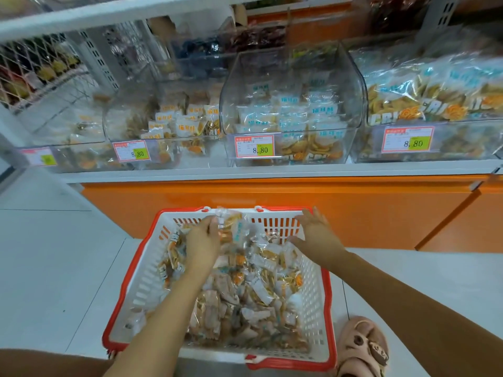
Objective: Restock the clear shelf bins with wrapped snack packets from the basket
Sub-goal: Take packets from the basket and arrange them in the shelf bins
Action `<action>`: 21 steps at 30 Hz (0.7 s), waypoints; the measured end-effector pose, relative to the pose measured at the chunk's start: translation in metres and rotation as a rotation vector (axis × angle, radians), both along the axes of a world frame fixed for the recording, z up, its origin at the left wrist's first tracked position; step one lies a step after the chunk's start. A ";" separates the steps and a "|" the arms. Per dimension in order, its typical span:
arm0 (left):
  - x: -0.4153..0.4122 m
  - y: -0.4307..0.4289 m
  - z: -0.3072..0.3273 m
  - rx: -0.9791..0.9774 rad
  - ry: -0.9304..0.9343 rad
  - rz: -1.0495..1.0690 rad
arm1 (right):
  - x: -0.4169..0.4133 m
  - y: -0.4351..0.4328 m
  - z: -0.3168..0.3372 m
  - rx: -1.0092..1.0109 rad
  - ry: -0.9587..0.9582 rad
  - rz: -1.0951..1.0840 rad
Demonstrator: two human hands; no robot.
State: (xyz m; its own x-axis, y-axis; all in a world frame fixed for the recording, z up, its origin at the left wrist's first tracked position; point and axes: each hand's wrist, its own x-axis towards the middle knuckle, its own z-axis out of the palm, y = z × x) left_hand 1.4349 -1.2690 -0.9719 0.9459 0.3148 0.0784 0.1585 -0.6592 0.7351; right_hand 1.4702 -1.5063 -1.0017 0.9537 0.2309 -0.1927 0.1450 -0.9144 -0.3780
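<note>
A white basket with a red rim point(315, 289) sits on the floor, filled with several wrapped snack packets point(245, 295). My left hand point(202, 240) grips a few packets point(231, 224) lifted above the pile at the basket's far side. My right hand point(318, 232) hovers over the basket's far right corner with fingers spread, holding nothing. Above, clear shelf bins line the shelf. The middle bin point(351, 77) holds blue-labelled packets low down. The bin to its left point(130, 115) holds orange-labelled packets.
An orange cabinet front point(272, 197) stands right behind the basket. A full bin of large snack bags point(435, 91) sits at the right. Price tags point(254, 146) hang on the bin fronts. A foot in a pink sandal point(364, 346) is beside the basket.
</note>
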 end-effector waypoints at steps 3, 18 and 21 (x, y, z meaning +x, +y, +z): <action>-0.001 -0.013 0.035 -0.554 -0.001 0.011 | -0.002 0.010 0.043 0.649 0.313 -0.136; 0.036 -0.095 0.146 -0.623 -0.249 -0.209 | 0.010 -0.042 0.208 0.932 0.006 0.017; 0.043 -0.116 0.178 -0.460 -0.268 -0.360 | 0.015 -0.065 0.221 0.910 0.024 0.044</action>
State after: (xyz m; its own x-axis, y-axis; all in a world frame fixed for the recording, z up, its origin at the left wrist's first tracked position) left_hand 1.4782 -1.3848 -0.7940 0.9649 0.0394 0.2596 -0.2426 -0.2448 0.9387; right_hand 1.4856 -1.5714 -0.7807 0.9384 0.3401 0.0620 0.1555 -0.2550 -0.9544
